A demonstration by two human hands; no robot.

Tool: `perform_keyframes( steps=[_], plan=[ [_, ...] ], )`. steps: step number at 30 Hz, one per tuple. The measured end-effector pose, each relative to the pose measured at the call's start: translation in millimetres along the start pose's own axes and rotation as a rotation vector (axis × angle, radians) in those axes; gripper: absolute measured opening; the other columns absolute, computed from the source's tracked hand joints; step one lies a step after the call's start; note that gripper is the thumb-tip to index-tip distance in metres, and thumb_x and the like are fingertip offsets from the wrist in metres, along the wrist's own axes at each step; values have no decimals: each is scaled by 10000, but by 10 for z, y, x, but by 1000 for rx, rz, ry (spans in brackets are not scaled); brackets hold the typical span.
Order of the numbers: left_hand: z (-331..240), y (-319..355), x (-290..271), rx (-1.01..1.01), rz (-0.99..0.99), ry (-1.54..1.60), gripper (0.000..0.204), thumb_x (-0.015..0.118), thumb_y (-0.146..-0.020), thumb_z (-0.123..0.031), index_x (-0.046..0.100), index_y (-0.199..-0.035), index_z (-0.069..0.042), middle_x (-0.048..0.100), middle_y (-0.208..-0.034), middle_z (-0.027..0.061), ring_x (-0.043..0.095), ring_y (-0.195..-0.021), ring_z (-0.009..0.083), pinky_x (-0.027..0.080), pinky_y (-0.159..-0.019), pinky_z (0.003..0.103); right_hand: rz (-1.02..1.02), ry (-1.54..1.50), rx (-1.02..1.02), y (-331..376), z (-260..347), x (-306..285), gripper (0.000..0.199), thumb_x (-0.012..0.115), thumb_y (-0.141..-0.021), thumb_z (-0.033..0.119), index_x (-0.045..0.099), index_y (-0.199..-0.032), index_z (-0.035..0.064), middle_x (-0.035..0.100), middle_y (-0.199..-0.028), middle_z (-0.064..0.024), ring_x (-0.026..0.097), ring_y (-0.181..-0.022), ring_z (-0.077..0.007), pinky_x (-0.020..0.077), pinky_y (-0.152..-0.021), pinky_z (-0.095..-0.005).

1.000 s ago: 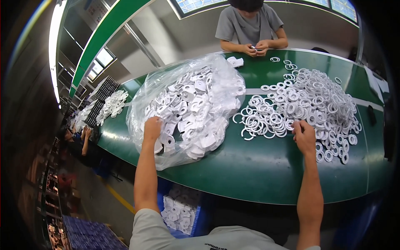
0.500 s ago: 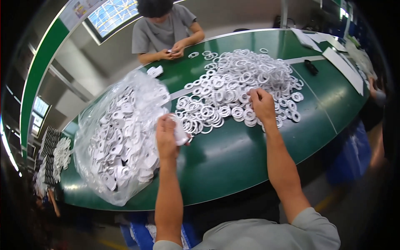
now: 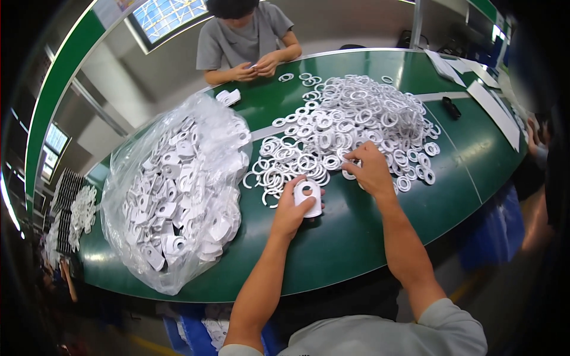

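Note:
My left hand (image 3: pixel 288 212) is closed on a flat white plastic part (image 3: pixel 313 207) with a rounded end and a round hole, its face turned up. Thumb and fingers of my right hand (image 3: pixel 374 171) pinch a white ring (image 3: pixel 348 174) at the front edge of a heap of loose white rings (image 3: pixel 371 110); the fingers partly cover it. Left of my hands, a large clear plastic bag (image 3: pixel 205 115) lies open, filled with many white parts (image 3: pixel 169 207) like the one in my left hand.
Across the green table (image 3: pixel 332 249), a person in a grey shirt (image 3: pixel 246 41) handles a small piece. Near them lie a few white parts (image 3: pixel 228 97). A black object (image 3: pixel 451 107) and white sheets (image 3: pixel 493 114) lie at the right. Stacked dark trays (image 3: pixel 66 193) stand far left.
My left hand has moved right with the white plastic part, from beside the bag to the front of the rings. My right hand has drawn slightly nearer, now pinching a ring.

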State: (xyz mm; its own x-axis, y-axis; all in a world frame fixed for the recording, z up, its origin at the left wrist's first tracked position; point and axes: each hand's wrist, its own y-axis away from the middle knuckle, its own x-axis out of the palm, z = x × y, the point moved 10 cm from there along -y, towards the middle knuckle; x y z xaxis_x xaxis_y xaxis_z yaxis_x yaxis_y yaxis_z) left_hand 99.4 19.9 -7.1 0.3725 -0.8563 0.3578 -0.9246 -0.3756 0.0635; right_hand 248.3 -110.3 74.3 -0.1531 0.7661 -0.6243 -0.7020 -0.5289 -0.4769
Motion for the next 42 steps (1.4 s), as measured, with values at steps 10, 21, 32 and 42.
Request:
perform_keyframes(
  steps=[10, 21, 32, 42],
  plan=[
    [13, -13, -56, 3, 16, 65, 517, 554, -861, -30, 403, -1356, -39, 579, -1144, 107, 590, -994, 158, 483, -856, 276, 355, -196, -365, 443, 834, 584, 238, 636, -749, -25, 697, -963, 59, 561, -925, -88, 568, -848, -252, 465, -732, -332],
    [-286, -16, -726, 155, -359, 199, 315, 475, -980, -323, 504, -1116, -41, 675, -997, 162, 654, -719, 208, 474, -515, 272, 149, -90, -169, 231, 379, 541, 156, 659, -783, 29, 698, -926, 76, 560, -860, -73, 571, -737, -237, 461, -649, -323],
    [-291, -18, -673, 162, -320, 194, 292, 396, -1009, -271, 471, -1141, -22, 666, -995, 184, 659, -725, 226, 463, -497, 258, 58, -93, -84, 81, 368, 625, 185, 725, -748, 94, 674, -925, 75, 539, -930, -94, 572, -838, -271, 473, -731, -360],
    [-223, -27, -718, 143, -346, 163, 280, 426, -1004, -266, 472, -1139, -25, 672, -977, 181, 662, -699, 208, 462, -500, 250, 89, 93, -183, 95, 525, 831, 196, 762, -716, 186, 652, -819, 61, 533, -896, -108, 569, -821, -294, 475, -684, -373]
  ],
)
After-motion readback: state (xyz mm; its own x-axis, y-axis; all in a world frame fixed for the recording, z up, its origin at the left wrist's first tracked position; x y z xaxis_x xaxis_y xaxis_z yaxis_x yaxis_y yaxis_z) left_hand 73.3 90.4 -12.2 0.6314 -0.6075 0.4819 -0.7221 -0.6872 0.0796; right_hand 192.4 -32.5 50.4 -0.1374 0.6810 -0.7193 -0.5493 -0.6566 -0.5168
